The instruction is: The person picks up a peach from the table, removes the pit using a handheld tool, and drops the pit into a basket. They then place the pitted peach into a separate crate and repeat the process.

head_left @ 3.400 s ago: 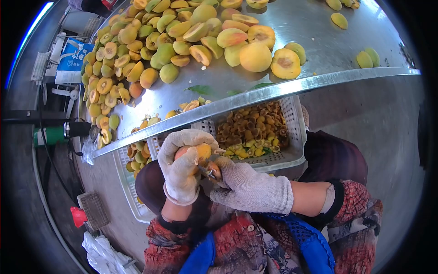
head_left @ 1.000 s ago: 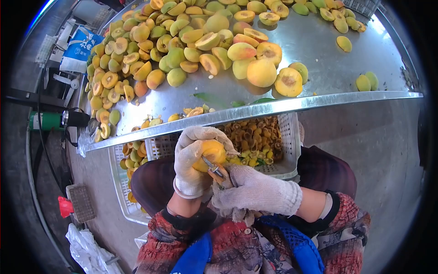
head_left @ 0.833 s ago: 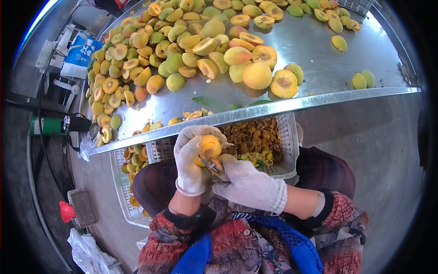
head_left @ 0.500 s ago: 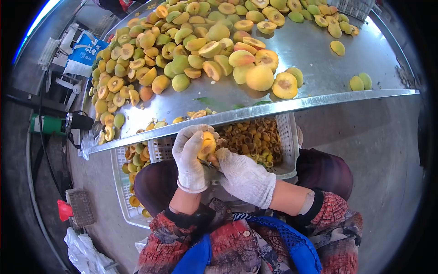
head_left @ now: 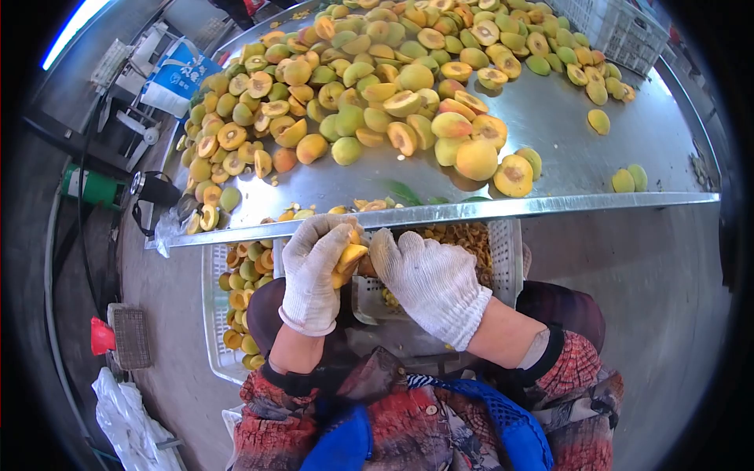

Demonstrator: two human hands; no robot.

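Note:
White knitted gloves cover both hands just below the table's front edge. My left hand (head_left: 311, 275) is closed around a yellow-orange peach half (head_left: 350, 255). Close to its right side, my right hand (head_left: 430, 281) has its fingers curled together; a small brownish thing shows between the hands, too unclear to name. Above them, a large heap of peach halves (head_left: 345, 122) covers much of the metal table (head_left: 550, 169). Under the edge, behind my right hand, a white crate (head_left: 509, 259) holds small brownish-yellow pieces.
Another crate (head_left: 214, 314) with peach halves stands at the lower left. A white crate (head_left: 628, 35) sits at the table's far right. At the left are a black flask (head_left: 157, 189), a blue and white bag (head_left: 179, 76) and a small basket (head_left: 129, 337).
The view has shifted, so the table appears lower. My hands have moved slightly apart, and the peach half has tilted in my left hand. The dark tool tip seen earlier no longer shows.

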